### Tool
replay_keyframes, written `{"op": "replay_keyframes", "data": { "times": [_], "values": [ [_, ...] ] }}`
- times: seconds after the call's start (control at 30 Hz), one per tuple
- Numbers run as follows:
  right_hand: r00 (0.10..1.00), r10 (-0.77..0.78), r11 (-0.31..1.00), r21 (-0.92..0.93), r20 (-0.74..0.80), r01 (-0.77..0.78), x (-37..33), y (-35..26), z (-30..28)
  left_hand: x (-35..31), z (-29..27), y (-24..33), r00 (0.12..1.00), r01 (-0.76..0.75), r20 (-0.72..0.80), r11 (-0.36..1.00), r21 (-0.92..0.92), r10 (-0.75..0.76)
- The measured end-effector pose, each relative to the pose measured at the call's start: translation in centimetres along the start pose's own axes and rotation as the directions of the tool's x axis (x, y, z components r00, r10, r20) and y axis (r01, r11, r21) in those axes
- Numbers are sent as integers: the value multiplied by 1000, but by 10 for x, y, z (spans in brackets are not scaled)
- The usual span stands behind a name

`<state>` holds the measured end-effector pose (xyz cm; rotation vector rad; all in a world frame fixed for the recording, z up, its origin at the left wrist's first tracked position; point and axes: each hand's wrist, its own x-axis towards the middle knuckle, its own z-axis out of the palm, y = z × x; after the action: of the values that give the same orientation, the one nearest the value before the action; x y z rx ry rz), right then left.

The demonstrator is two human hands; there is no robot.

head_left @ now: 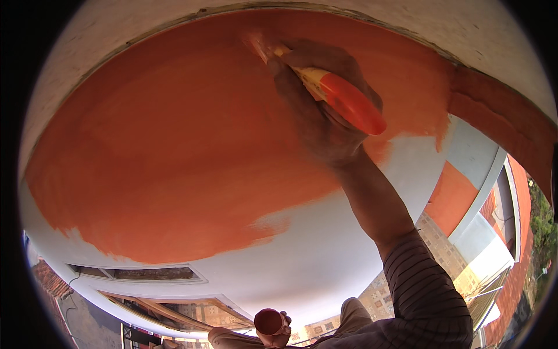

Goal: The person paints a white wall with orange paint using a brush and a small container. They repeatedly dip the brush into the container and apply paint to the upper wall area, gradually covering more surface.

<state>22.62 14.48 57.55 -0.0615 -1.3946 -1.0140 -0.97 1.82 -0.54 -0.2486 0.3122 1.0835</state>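
Note:
My right hand (328, 128) is raised high against the wall, fingers wrapped round a paintbrush (351, 104) with an orange-red and yellow handle. The bristles touch the orange painted area (168, 145) close to its upper edge; motion blurs them a little. Low in the view, my left hand (283, 334) grips a small round cup (268, 321), its open mouth facing up and reddish-brown inside. Below the orange paint, the wall (325, 250) is white, and the border between the two is ragged with brush strokes.
A pale overhanging ceiling edge (407, 23) curves above the paint. An orange-brown beam (500, 107) projects at the right. Windows with frames (154, 273) are set low in the wall at left. Patterned tiles (378, 296) show far below, and greenery (540, 227) stands at the far right.

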Motion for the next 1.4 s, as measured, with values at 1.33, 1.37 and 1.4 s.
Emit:
{"op": "replay_keyframes", "data": {
  "times": [1.33, 1.37, 1.4],
  "values": [
    [630, 758, 572, 640, -172, -514, -1, 67, -54, 1, -12, 6, 988, 85, 123, 996, 31, -89],
    [631, 756, 576, 636, -175, -514, -2, 68, -56, -3, -10, 5, 989, 99, 108, 995, 21, -101],
    [634, 753, 583, 626, -178, -518, -1, 69, -58, -4, -8, 5, 989, 113, 96, 994, 9, -113]
  ]
}}
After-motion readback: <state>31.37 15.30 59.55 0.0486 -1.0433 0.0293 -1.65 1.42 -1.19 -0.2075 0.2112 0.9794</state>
